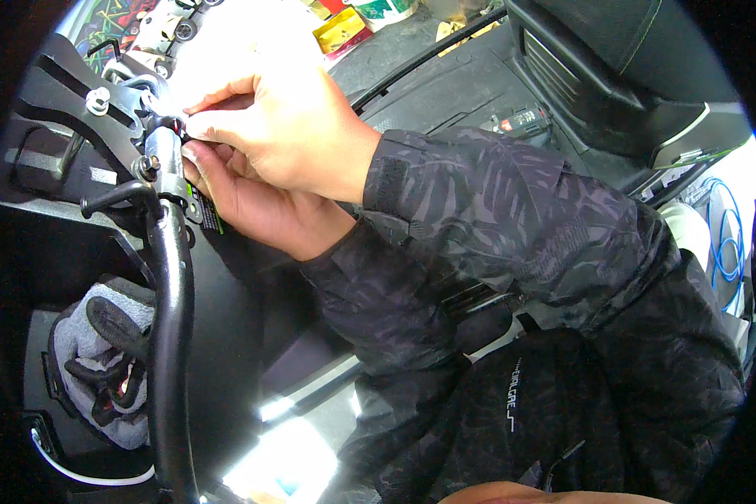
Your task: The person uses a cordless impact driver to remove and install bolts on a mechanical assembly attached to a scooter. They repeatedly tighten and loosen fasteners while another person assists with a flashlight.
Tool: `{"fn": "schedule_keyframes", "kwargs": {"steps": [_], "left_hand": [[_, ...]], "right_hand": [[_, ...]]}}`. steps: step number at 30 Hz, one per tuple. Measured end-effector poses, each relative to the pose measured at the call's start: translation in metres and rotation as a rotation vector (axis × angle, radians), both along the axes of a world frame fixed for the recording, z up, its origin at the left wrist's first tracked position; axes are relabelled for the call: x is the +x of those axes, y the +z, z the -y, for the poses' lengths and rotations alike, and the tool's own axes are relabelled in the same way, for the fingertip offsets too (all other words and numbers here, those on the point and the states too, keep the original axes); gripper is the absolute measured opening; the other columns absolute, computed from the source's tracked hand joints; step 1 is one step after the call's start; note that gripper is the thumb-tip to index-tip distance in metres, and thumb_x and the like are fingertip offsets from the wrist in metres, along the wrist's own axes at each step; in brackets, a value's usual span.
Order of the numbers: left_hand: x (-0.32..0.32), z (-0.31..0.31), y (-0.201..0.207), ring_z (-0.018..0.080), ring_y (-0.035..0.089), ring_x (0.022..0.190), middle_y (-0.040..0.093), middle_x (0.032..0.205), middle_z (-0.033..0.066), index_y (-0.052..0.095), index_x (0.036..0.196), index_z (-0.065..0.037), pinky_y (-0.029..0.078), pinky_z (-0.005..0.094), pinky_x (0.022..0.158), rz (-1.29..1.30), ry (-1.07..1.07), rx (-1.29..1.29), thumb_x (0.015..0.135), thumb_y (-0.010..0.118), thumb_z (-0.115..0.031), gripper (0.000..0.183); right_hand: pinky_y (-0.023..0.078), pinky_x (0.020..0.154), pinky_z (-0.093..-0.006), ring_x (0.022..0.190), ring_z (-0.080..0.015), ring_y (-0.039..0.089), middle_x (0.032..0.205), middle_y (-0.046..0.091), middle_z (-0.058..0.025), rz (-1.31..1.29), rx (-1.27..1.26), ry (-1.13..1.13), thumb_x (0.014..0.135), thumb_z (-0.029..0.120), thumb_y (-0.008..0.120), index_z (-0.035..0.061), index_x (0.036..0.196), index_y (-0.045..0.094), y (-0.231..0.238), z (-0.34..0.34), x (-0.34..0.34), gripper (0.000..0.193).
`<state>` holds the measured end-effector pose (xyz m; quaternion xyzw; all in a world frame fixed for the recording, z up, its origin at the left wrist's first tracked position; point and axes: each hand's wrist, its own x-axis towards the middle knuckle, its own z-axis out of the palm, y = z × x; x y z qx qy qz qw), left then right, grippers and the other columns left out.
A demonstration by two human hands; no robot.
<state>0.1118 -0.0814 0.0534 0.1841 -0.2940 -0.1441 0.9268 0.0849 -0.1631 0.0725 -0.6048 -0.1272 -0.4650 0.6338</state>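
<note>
My right hand (298, 126) is closed in a pinch, thumb and forefinger meeting at the upper end of a black metal tube (173, 294). Just below it, my left hand (265, 197) is closed too, its thumb tip against the same spot. Whatever sits between the fingertips is small, dark and mostly hidden. A clamp (173, 186) with a bolt (149, 165) rings the tube beside my left hand. A short black lever (113, 200) sticks out to its left. Above that, a black bracket (76, 92) carries a silver bolt (97, 102). A black-and-green label (207, 210) shows under my left hand.
Grey-and-black work gloves (113, 353) lie in a recess behind the tube. A black seat (613, 76) stands at the upper right. On the floor is a red-and-black object (522, 122). A yellow-and-red box (341, 34), a toy car (164, 34) and coiled blue cable (729, 239) lie around.
</note>
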Motion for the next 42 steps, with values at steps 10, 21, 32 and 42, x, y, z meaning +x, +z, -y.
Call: {"fn": "schedule_keyframes", "kwargs": {"steps": [10,21,32,42], "left_hand": [[-0.013,0.008,0.006,0.0214,0.066,0.111,0.067,0.122,0.0137,0.057,0.128,-0.001,0.052,0.0371,0.099,-0.010,0.010,-0.033,0.109,0.052,-0.029,0.034],[-0.010,0.017,0.003,0.0229,0.064,0.114,0.066,0.122,0.0141,0.058,0.124,0.003,0.051,0.0374,0.100,-0.110,0.010,-0.151,0.108,0.048,-0.026,0.034],[0.002,0.025,-0.012,0.0246,0.070,0.101,0.071,0.114,0.0160,0.064,0.118,0.000,0.056,0.0368,0.090,-0.168,-0.011,-0.290,0.107,0.051,-0.033,0.038],[0.004,0.024,-0.016,0.0241,0.069,0.107,0.070,0.117,0.0147,0.061,0.125,0.002,0.054,0.0371,0.095,-0.128,0.078,-0.153,0.109,0.043,-0.027,0.038]], "right_hand": [[0.059,0.087,-0.0297,0.091,-0.0169,0.073,0.102,0.077,-0.0128,-0.175,0.022,0.046,0.092,0.008,0.073,-0.0026,0.110,0.075,0.006,0.000,-0.009,0.021],[0.057,0.090,-0.0264,0.102,-0.0151,0.070,0.112,0.072,-0.0118,-0.268,0.223,0.340,0.092,-0.001,0.070,-0.0074,0.124,0.064,0.015,0.005,-0.010,0.034],[0.060,0.077,-0.0286,0.087,-0.0157,0.071,0.106,0.072,-0.0153,-0.324,0.283,0.301,0.090,0.004,0.074,-0.0107,0.118,0.063,0.018,0.004,-0.008,0.033],[0.058,0.087,-0.0290,0.098,-0.0169,0.071,0.109,0.071,-0.0124,-0.182,0.306,0.312,0.089,-0.002,0.073,-0.0085,0.117,0.063,0.010,-0.001,-0.007,0.031]]}}
